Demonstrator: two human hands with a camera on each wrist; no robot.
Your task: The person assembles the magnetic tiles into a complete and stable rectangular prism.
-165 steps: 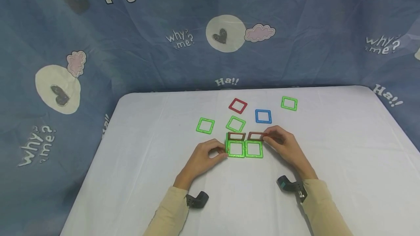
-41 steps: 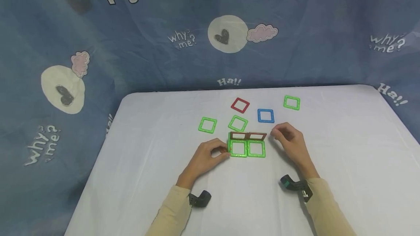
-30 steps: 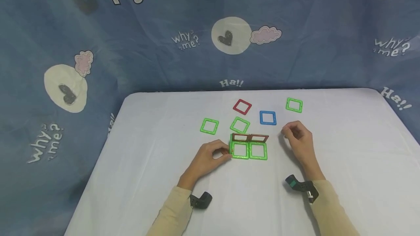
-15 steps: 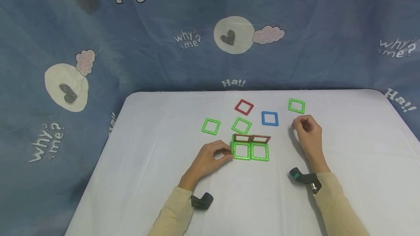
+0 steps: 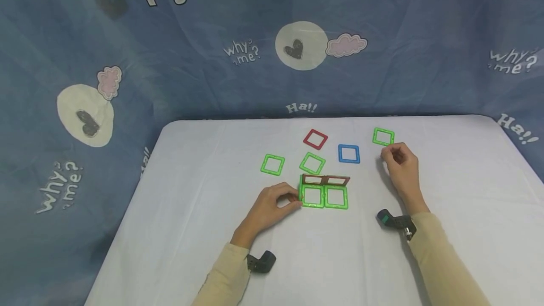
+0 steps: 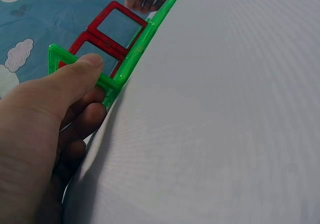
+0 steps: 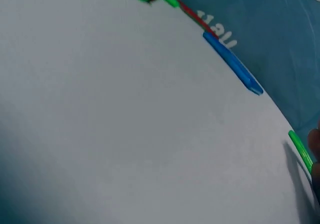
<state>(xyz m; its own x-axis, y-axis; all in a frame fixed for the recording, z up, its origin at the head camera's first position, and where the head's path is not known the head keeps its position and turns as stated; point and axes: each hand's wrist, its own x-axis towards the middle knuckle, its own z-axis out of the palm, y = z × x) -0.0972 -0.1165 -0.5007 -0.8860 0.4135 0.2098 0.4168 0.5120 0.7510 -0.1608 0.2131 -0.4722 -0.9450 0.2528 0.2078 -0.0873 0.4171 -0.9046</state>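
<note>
At the table's middle is a structure of magnetic tiles. Two green square magnetic tiles (image 5: 335, 208) lie side by side, and two red square magnetic tiles (image 6: 106, 40) rise from their far edges. One more green tile (image 6: 53, 54) stands on the left side; my left hand (image 5: 272, 204) pinches it between thumb and fingers. At the back right, my right hand (image 5: 401, 166) has its curled fingertips right at the near corner of a loose green magnetic tile (image 5: 383, 130) lying flat. Whether they grip this tile I cannot tell; in the right wrist view, only fingers (image 7: 315, 143) show beside it.
Behind the structure lie a blue magnetic tile (image 5: 349, 161), a red magnetic tile (image 5: 315, 147), and two loose green magnetic tiles (image 5: 272, 173), all flat on the white tablecloth (image 5: 314, 259). A blue printed curtain (image 5: 191, 74) hangs past the far edge.
My right hand has let go of the right-hand red tile, which now stands joined in the structure, and has moved right and away to the far green tile. The left hand keeps its hold.
</note>
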